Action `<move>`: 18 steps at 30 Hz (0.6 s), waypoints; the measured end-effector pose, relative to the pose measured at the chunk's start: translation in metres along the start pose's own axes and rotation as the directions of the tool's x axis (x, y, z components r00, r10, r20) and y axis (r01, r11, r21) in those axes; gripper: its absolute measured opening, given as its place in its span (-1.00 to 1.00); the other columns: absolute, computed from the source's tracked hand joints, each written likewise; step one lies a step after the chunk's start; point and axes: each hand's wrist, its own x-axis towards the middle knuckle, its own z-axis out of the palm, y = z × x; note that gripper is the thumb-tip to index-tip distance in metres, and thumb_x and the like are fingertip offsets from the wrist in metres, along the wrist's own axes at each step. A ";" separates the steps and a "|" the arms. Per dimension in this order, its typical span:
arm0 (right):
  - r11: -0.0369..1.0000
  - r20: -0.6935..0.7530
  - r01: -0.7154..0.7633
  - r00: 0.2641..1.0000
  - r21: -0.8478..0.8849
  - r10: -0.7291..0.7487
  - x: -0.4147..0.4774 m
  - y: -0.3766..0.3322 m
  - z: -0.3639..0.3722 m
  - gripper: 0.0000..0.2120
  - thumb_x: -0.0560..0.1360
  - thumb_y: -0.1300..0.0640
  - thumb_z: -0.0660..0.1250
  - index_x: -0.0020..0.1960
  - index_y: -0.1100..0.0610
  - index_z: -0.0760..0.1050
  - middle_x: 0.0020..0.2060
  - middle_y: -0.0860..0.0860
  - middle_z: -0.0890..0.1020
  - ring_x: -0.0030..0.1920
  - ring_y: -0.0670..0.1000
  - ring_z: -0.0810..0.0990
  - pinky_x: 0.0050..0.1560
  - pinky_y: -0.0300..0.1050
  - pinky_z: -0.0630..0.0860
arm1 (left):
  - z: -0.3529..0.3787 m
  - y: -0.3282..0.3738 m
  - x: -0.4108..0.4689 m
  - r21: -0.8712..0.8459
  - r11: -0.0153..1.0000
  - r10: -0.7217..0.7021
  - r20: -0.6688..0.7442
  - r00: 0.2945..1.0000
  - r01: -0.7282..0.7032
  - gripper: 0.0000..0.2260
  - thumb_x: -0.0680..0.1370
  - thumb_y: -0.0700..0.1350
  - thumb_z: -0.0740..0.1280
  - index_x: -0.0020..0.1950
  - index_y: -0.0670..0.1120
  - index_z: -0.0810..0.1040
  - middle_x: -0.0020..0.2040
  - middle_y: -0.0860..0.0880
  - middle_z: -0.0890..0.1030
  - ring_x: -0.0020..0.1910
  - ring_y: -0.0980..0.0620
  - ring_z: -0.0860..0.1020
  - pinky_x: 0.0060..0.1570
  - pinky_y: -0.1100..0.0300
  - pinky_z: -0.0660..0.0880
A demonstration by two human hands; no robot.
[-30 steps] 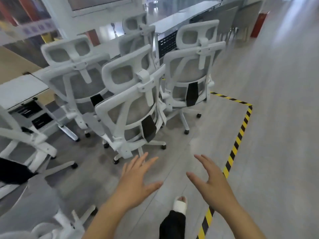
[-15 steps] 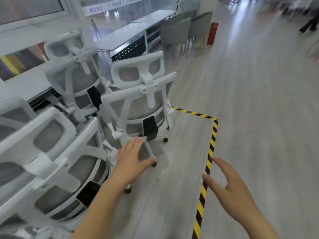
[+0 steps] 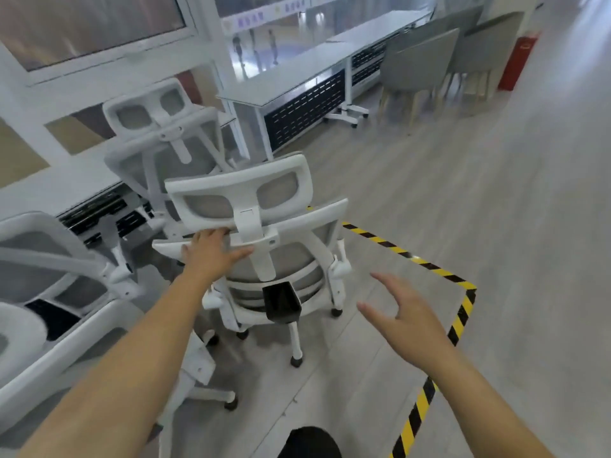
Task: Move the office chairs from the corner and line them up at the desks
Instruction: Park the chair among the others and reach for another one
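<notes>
grey plank floor (image 3: 496,226) fills most of the view. the chair (image 3: 297,259), white frame w/ grey mesh, stands mid-view on its castors, upright, back turned to the camera, and everything else is placed off it. long white surface (image 3: 297,71) runs along the windows, behind the chair and up to its right, w/ black perforated panels underneath. 2nd surface (image 3: 66,186) is to the chair's left rear, also by the windows. grey seats (image 3: 423,57) are far behind-right of the chair, at the long surface's end, w/ a red box (image 3: 517,61) just past them. rear chair (image 3: 165,153), same type, is right behind-left of the chair, pushed up near the 2nd surface; can't tell if the two touch. left chair (image 3: 49,259) is close on the chair's left, partly cut off by the frame edge. yellow/black tape (image 3: 459,322) on the floor runs from behind the chair out to its right, then turns a corner toward the camera. left hand (image 3: 211,252) lies on the chair's top back rail, just under the headrest, fingers reaching fwd over the rail, thumb stretched toward the centre post, not clamped round it. right hand (image 3: 406,315) is in the air to the chair's right, fingers spread and loose, touching nothing.
</notes>
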 end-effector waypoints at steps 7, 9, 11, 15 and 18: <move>0.948 0.178 0.261 0.957 -0.183 -0.230 0.188 -0.012 -0.012 -0.47 0.51 -0.14 0.34 0.44 -0.10 0.33 0.38 -0.15 0.37 0.40 -0.09 0.26 0.41 -0.05 0.24 | 0.037 0.020 0.002 -0.095 0.995 -0.057 -0.219 0.974 0.037 -0.28 0.23 0.50 0.33 0.21 0.07 0.50 0.20 -0.02 0.46 0.26 -0.16 0.41 0.30 -0.30 0.27; 0.913 0.233 0.307 0.940 -0.267 -0.248 0.241 -0.013 -0.010 -0.47 0.49 -0.14 0.35 0.42 -0.08 0.36 0.37 -0.09 0.39 0.42 -0.02 0.28 0.41 0.12 0.26 | 0.047 0.027 0.004 -0.126 0.992 -0.061 -0.283 0.957 0.026 -0.29 0.22 0.52 0.30 0.18 0.07 0.52 0.18 0.01 0.46 0.24 -0.13 0.42 0.27 -0.30 0.30; 0.857 0.309 0.349 0.921 -0.380 -0.238 0.288 -0.013 -0.011 -0.46 0.47 -0.18 0.34 0.42 -0.12 0.36 0.41 -0.07 0.37 0.45 0.02 0.25 0.41 0.17 0.23 | 0.057 0.039 0.005 -0.142 0.989 -0.076 -0.341 0.937 0.028 -0.30 0.22 0.52 0.31 0.16 0.06 0.55 0.17 0.02 0.46 0.23 -0.11 0.43 0.24 -0.31 0.31; 0.719 0.517 0.454 0.842 -0.526 -0.154 0.369 -0.004 -0.026 -0.49 0.41 -0.33 0.32 0.31 -0.20 0.46 0.33 -0.12 0.46 0.37 0.03 0.35 0.34 0.08 0.28 | 0.077 0.075 0.006 -0.151 0.987 -0.122 -0.441 0.889 0.060 -0.31 0.26 0.49 0.33 0.14 0.01 0.57 0.17 -0.03 0.48 0.28 -0.16 0.42 0.22 -0.37 0.29; 0.770 0.623 0.456 0.776 -0.446 -0.099 0.409 0.005 -0.044 -0.56 0.35 -0.33 0.39 0.13 -0.14 0.58 0.01 -0.20 0.59 0.11 -0.05 0.53 0.11 -0.07 0.47 | 0.086 0.103 0.006 -0.156 0.979 -0.189 -0.446 0.875 0.132 -0.30 0.26 0.47 0.33 0.15 -0.02 0.57 0.18 -0.06 0.49 0.30 -0.19 0.42 0.21 -0.41 0.29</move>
